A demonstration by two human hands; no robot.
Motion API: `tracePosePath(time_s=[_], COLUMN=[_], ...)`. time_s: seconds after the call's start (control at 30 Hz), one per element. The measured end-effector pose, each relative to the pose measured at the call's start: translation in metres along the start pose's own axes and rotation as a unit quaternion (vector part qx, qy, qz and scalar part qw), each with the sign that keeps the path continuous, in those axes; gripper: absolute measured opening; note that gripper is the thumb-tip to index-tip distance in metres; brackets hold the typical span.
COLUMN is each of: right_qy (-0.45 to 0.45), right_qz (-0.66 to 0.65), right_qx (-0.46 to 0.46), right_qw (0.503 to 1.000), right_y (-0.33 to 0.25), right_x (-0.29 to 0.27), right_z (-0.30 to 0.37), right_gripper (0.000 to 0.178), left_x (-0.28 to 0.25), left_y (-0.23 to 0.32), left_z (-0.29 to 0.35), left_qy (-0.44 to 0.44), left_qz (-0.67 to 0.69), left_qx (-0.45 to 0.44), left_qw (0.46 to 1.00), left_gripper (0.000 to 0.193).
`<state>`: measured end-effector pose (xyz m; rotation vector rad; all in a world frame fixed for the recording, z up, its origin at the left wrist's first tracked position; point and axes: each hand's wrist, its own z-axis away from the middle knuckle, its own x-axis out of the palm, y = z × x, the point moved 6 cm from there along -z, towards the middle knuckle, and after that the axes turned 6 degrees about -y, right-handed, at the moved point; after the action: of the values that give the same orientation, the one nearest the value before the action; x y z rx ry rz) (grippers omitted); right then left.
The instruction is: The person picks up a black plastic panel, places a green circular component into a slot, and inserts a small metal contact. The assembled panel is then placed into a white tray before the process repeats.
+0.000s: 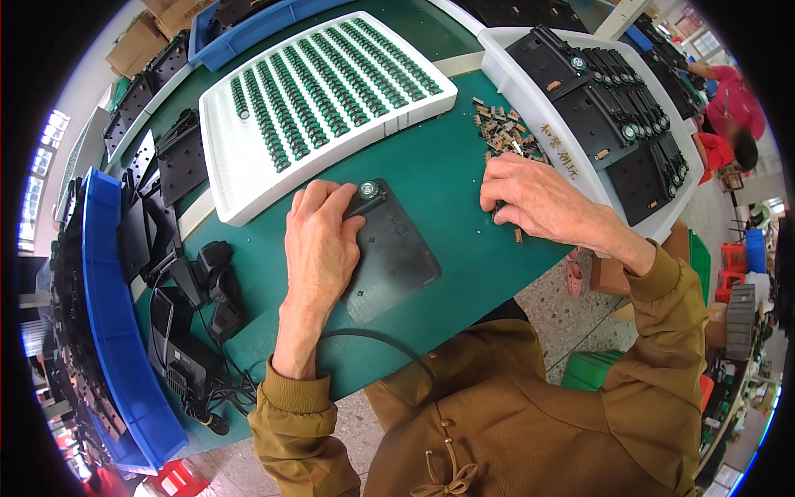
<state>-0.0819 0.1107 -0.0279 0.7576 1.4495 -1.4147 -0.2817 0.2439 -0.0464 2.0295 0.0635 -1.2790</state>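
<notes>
One black cable (364,333) curves closest to my lap, over the edge of the green table (464,257). Beyond it the black panel (393,257) lies flat on the tabletop, aslant to me, with a round silver-rimmed piece (368,190) at its upper corner. My left hand (321,236) curls over the panel's left edge beside that piece, fingers and thumb drawn nearly together; I have hold of the edge, though my hand hides exactly what the tips press on. My right hand (538,197) is well apart from the panel, at the near end of a heap of small brown pieces (507,132). Thumb and forefinger are bent almost to a pinch, but I cannot tell whether anything sits between them. I judge the step to be steadying the panel while picking among the small pieces; the next move calls for a fine fingertip pinch and a quiet left hand. Farther off stand a white foam tray (240,203) with rows of dark green parts (338,123) and, to its right, a second white tray (517,91) holding more black panels (592,116).
</notes>
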Motion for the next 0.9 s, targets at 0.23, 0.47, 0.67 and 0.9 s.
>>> tracePosePath(time_s=[0.23, 0.47, 0.67, 0.9], right_qy=[-0.03, 0.006, 0.026, 0.007], right_qz=[-0.202, -0.304, -0.302, -0.288], right_qx=[0.039, 0.047, 0.049, 0.078], right_qw=[0.978, 0.951, 0.952, 0.955], right_y=[-0.017, -0.038, -0.047, -0.053], right_x=[-0.002, 0.005, 0.011, 0.015], right_z=[-0.016, -0.036, -0.046, -0.056], right_gripper=[0.012, 0.02, 0.018, 0.015], left_x=[0.002, 0.0, 0.0, 0.001], left_y=[-0.001, 0.0, 0.001, -0.001], left_z=[0.001, 0.002, 0.002, 0.003], left_qy=[0.015, 0.019, 0.021, 0.023], left_qz=[0.002, 0.0, -0.009, -0.025], left_qx=[0.015, 0.024, 0.009, 0.016], left_qw=[1.0, 1.0, 1.0, 0.999], left_gripper=[0.034, 0.033, 0.034, 0.033])
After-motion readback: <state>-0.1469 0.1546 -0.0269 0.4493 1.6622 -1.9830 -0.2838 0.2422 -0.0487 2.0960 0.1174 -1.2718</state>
